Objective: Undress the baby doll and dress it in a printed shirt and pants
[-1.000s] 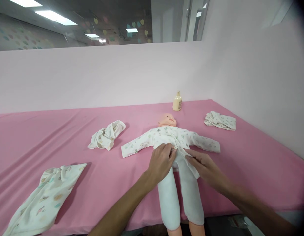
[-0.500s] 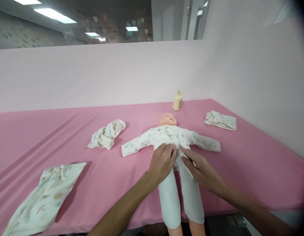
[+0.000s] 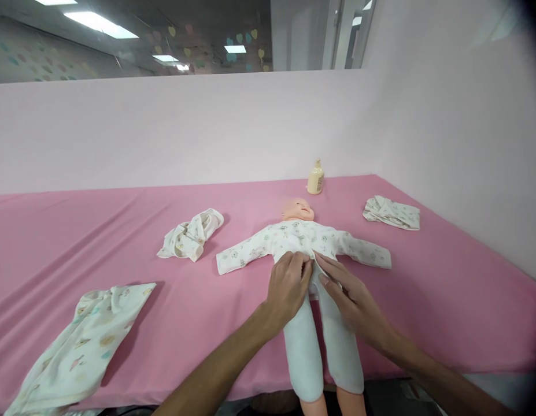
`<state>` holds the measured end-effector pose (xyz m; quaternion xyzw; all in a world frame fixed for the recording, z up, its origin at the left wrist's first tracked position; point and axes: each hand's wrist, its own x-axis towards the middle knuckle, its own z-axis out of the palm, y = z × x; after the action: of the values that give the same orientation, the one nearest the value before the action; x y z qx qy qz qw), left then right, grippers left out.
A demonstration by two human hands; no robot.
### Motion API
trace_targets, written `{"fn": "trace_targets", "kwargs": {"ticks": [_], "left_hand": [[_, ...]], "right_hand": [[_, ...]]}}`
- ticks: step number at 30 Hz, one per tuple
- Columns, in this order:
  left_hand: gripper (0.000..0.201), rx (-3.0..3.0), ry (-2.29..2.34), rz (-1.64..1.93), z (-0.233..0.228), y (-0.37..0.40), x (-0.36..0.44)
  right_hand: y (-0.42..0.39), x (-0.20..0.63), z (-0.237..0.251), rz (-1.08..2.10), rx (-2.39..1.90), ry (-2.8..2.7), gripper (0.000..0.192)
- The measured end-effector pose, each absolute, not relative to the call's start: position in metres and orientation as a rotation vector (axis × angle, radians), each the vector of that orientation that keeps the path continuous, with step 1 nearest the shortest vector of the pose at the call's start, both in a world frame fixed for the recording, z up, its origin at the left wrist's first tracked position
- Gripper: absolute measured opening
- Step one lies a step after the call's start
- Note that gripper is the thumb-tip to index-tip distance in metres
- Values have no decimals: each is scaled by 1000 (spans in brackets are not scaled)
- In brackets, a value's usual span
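A baby doll [image 3: 297,210] lies on its back, head toward the wall and feet past the table's near edge. It wears a white printed baby shirt [image 3: 300,234] with both sleeves spread out; the legs [image 3: 303,358] are covered in plain white down to the bare lower part. At the doll's waist, my left hand [image 3: 289,286] is closed, fingertips pinching the shirt's front. My right hand [image 3: 348,294] is beside it, thumb and fingers on the shirt's other front edge. The fingers partly hide the cloth between them.
A pink cloth [image 3: 172,323] covers the table. At left lie a printed white garment [image 3: 85,341] and a crumpled one [image 3: 192,234]. A folded printed cloth [image 3: 391,212] lies at the right. Near the wall [image 3: 185,133] stands a cream pump bottle [image 3: 315,178].
Both hands stay at the shirt's front with only slight finger movement; my right fingers have straightened a little along the cloth edge. The whole view has shifted slightly.
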<state>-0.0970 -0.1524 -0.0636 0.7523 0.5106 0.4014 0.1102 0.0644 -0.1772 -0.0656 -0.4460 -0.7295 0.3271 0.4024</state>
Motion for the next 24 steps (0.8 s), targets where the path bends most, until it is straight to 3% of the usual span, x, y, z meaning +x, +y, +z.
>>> {"fn": "trace_targets", "kwargs": {"ticks": [9, 24], "left_hand": [[28, 1894, 1464, 1137, -53, -158, -94], [17, 1521, 1309, 1161, -45, -160, -96]], "right_hand": [[-176, 52, -70, 629, -1083, -1928, 50], [-179, 48, -80, 141, -1143, -2054, 59]]}}
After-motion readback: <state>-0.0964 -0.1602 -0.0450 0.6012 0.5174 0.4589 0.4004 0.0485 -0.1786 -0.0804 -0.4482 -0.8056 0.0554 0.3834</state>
